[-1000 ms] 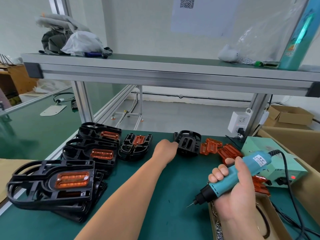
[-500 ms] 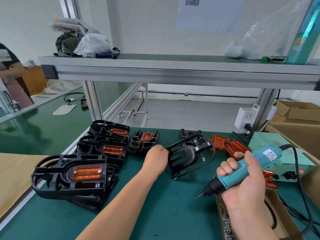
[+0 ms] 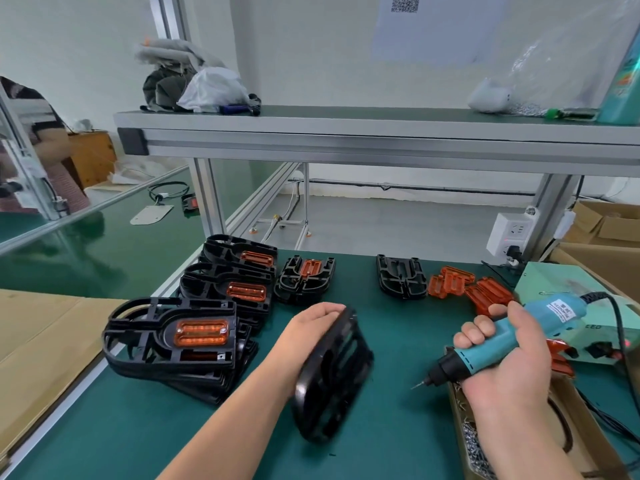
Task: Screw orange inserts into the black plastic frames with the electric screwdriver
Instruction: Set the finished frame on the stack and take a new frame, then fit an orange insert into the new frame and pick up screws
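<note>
Head camera: at the lower right of the green surface (image 3: 398,438), a shallow cardboard box (image 3: 588,455) holds a heap of small silver screws (image 3: 472,445) and a dark ring (image 3: 569,434); the picture's edge cuts off the box's near end. Above it, the right hand (image 3: 502,372) is wrapped around the teal electric screwdriver (image 3: 512,336). The tool's long axis runs from upper right to lower left, with the bit aimed down-left and clear of the surface. At centre, the left hand (image 3: 313,334) grips the top edge of a black plastic frame (image 3: 332,379), held on edge and tilted, its long axis running toward the camera. Motion blur hides its detail, and whether its lower end touches the surface cannot be told. A stack of finished frames (image 3: 173,344) with orange windows sits at left. Loose orange inserts (image 3: 464,287) lie at back right, just beside a pile of bare frames (image 3: 401,277), some hidden behind the right hand.
</note>
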`<state>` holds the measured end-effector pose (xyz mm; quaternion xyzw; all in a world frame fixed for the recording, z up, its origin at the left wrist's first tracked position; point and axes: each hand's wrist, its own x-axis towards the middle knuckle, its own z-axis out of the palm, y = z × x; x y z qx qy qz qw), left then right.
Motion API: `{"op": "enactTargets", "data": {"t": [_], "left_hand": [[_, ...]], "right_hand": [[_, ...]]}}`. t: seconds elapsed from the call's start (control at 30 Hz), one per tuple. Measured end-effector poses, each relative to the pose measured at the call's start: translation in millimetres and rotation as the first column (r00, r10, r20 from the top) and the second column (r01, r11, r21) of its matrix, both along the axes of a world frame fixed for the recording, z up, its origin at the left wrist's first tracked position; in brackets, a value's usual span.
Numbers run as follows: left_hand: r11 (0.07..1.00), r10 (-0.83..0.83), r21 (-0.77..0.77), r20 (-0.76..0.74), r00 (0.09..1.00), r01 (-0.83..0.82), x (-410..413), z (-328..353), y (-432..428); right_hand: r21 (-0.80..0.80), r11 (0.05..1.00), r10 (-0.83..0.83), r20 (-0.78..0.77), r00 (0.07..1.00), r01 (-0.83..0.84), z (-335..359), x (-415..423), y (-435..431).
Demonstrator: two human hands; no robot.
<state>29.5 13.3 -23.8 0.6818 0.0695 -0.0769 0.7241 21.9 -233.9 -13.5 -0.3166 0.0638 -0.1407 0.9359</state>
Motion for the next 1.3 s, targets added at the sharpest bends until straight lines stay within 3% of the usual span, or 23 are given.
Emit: {"op": "enactTargets", "data": {"t": [0.07, 0.2, 0.27, 0.4, 0.57, 0.7, 0.93, 1.03, 1.2, 1.3], "left_hand": [[0.993, -0.01, 0.114, -0.062, 0.998, 0.017, 1, 1, 2], [0.985, -0.067, -0.171, -0.231, 0.971, 0.027, 4, -7, 3], [0.97, -0.177, -0.201, -0.215, 0.96, 0.134, 3, -9, 8], [0.936, -0.336, 0.078, -0.102, 0.936, 0.344, -3, -7, 19], [0.887, -0.349, 0.32, -0.008, 0.937, 0.333, -9, -8, 16], [0.706, -0.432, 0.65, 0.079, 0.898, 0.282, -10, -8, 8], [0.508, -0.482, 0.835, 0.072, 0.873, 0.212, -19, -4, -14], [0.528, -0.457, 0.829, 0.095, 0.884, 0.184, -21, -4, -18], [0.706, -0.26, 0.704, 0.153, 0.953, 0.079, -16, -5, -15], [0.898, -0.136, 0.427, 0.039, 0.99, 0.107, -14, -1, -15]], "right_hand": [[-0.001, 1.0, 0.004, 0.0, 1.0, -0.004, 0, 1, 1], [0.004, 1.0, 0.011, 0.001, 1.0, -0.011, -1, 1, 0], [0.0, 1.0, 0.012, 0.004, 1.0, -0.012, -2, 1, 0], [-0.006, 1.0, 0.014, 0.003, 1.0, -0.014, -1, 0, 1], [-0.005, 1.0, 0.011, -0.001, 1.0, -0.011, -1, 0, 1], [-0.002, 1.0, 0.007, -0.001, 1.0, -0.007, 1, -1, 0], [0.02, 1.0, -0.002, 0.0, 1.0, 0.002, 4, 1, -3], [0.027, 0.999, -0.017, -0.004, 1.0, 0.017, 5, 1, -6], [0.07, 0.996, -0.05, 0.041, 0.998, 0.047, 11, 4, -19], [0.104, 0.991, -0.091, 0.086, 0.992, 0.081, 13, 6, -33]]}}
